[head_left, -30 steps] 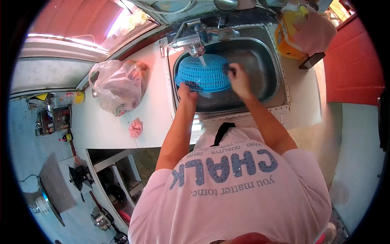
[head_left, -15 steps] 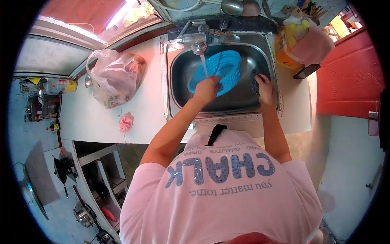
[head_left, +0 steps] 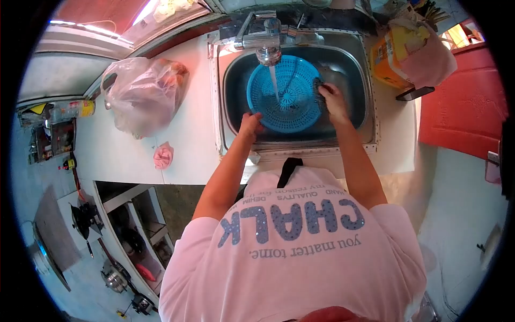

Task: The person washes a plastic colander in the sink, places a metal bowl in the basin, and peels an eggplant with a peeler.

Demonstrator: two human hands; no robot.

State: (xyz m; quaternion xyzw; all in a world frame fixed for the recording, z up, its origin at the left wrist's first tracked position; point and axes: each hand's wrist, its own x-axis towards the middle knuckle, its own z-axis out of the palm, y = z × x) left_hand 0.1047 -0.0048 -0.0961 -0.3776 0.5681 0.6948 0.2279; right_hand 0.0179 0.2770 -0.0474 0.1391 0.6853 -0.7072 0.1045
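A round blue plastic basket (head_left: 284, 102) is in the metal sink (head_left: 348, 121), its open side facing up. Water from the faucet (head_left: 268, 55) runs into it. My left hand (head_left: 250, 125) grips the basket's lower left rim. In my right hand (head_left: 333, 102) is a dark scrubber (head_left: 319, 91), held against the basket's right rim.
A plastic bag (head_left: 144, 96) with things inside and a crumpled pink cloth (head_left: 163, 155) lie on the white counter left of the sink. To the right stand an orange and yellow container (head_left: 391, 59) and a red panel (head_left: 464, 102).
Half a second ago the basket was tilted; now it faces up. My left hand has moved down and left to its rim. My right hand with the scrubber has come left to the basket.
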